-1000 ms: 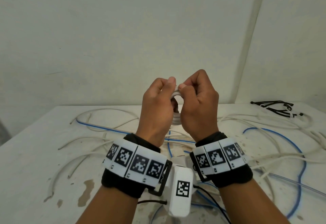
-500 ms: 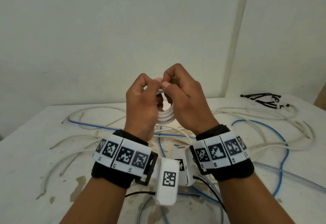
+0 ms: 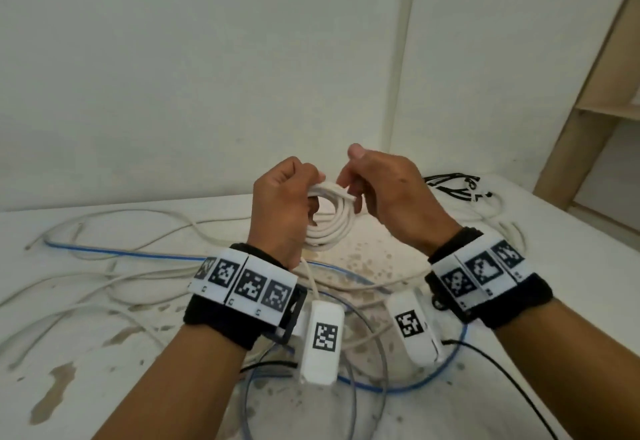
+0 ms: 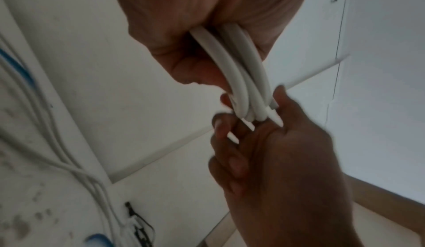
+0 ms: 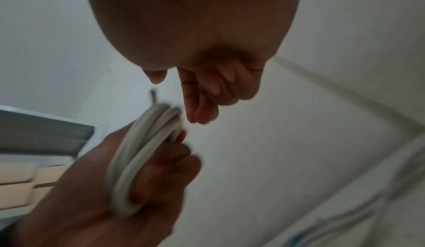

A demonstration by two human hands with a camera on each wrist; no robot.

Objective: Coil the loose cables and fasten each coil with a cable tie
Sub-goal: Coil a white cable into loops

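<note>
Perhaps workshop: stained table (image 3: pixel 86 353), cables (image 3: pixel 114 287)

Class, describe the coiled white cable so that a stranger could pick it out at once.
Above the white table, between the raised hands, hangs the white coil, gripped by the left hand. Unlike the loose cables sprawled on the table, it is wound into a neat ring.
</note>
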